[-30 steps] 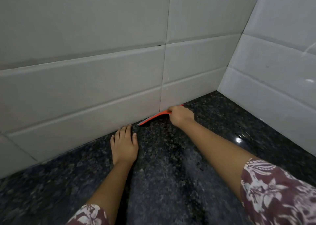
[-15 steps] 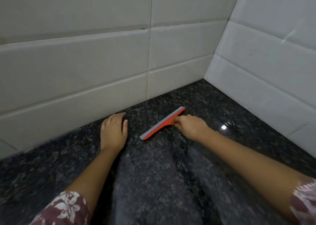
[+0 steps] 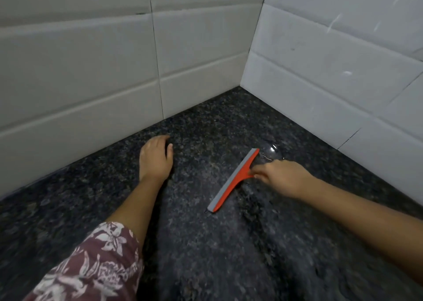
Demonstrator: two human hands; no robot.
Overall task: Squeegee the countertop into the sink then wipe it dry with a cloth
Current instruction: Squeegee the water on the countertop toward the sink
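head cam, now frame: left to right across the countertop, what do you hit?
Floral sleeve → left hand, flat on the granite countertop → orange squeegee → right hand gripping its handle → right tiled wall.

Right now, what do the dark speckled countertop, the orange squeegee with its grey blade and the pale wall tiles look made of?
Dark speckled countertop: looks like polished granite; mottled grey-black grain, with a glossy highlight near the corner.
Orange squeegee, held in the right hand: probably moulded plastic, uniform matte orange; its grey blade is likely rubber or silicone, though the look leaves that open.
Pale wall tiles: apparently glazed ceramic, smooth with grout lines.
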